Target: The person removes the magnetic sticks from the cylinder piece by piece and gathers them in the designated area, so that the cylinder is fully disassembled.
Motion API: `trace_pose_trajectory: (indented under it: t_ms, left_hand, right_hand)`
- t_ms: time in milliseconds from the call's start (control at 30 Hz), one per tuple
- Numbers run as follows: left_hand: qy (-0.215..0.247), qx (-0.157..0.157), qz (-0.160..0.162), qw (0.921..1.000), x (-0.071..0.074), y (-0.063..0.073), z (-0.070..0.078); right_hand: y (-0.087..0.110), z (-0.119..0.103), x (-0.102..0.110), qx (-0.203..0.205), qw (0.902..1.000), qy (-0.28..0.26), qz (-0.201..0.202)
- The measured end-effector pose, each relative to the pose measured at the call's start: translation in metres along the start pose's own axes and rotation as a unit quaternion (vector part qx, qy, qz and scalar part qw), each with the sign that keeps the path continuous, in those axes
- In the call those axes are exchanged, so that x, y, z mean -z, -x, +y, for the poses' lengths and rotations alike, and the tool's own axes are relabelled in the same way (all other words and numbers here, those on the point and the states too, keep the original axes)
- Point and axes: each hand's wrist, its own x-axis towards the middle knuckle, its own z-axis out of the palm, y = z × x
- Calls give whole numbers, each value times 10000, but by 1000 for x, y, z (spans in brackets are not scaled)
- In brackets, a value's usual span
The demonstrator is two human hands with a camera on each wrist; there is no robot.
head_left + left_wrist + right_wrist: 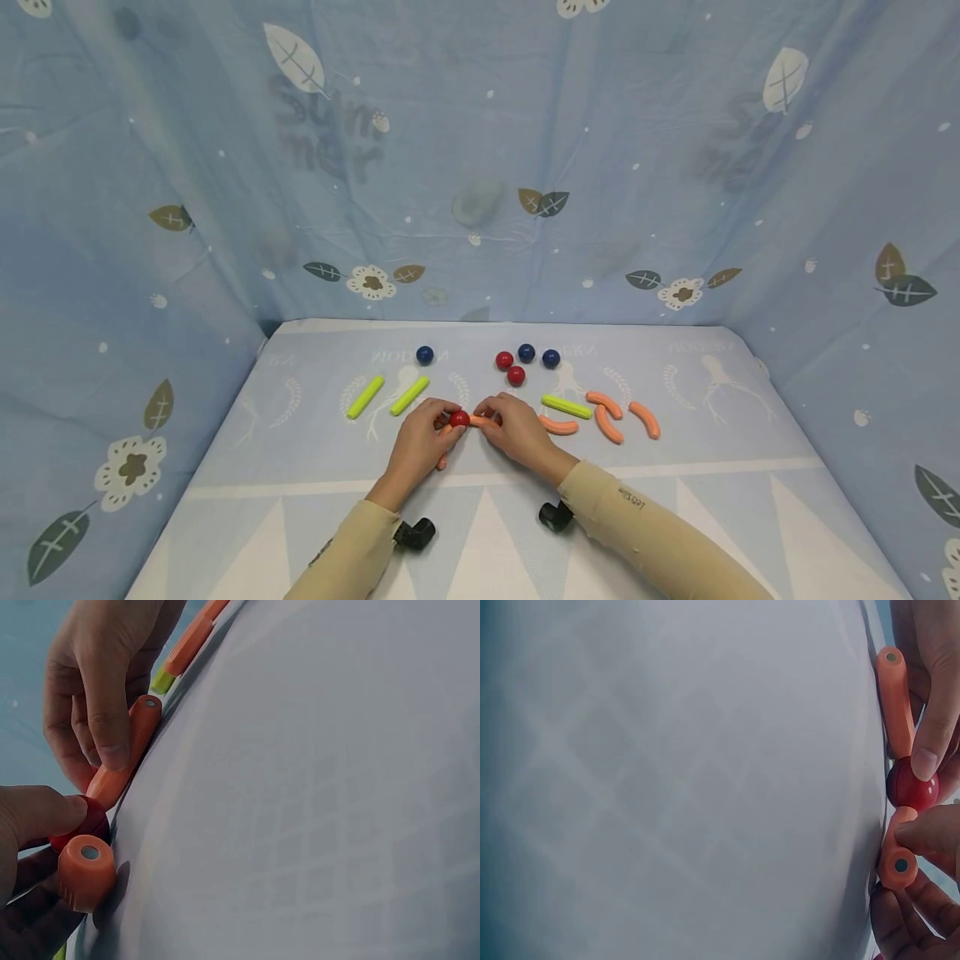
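In the head view my left hand pinches a red ball between thumb and fingers, low over the table. An orange curved stick with a small grey disc in its end meets this ball and points back toward me, under the left hand. My right hand pinches a second orange curved stick. In the right wrist view, that stick's far end is right at the red ball, opposite the first stick. The two hands face each other, close together.
Behind the hands lie two more red balls and several blue balls. Two yellow-green sticks are left of the hands; another yellow-green stick and several orange curved sticks are to the right. Patterned cloth walls the table.
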Motion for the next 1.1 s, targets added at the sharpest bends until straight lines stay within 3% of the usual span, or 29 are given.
trace_pose_trajectory:
  t_ms: [633,1100]
  left_hand:
    - [-122,102,-72,9998,-1,0,0]
    - [-132,130,-79,9998,-1,1,0]
  right_hand:
    - [4,-1,4,42,10000,36,-27]
    - [30,18,29,129,9993,-26,340]
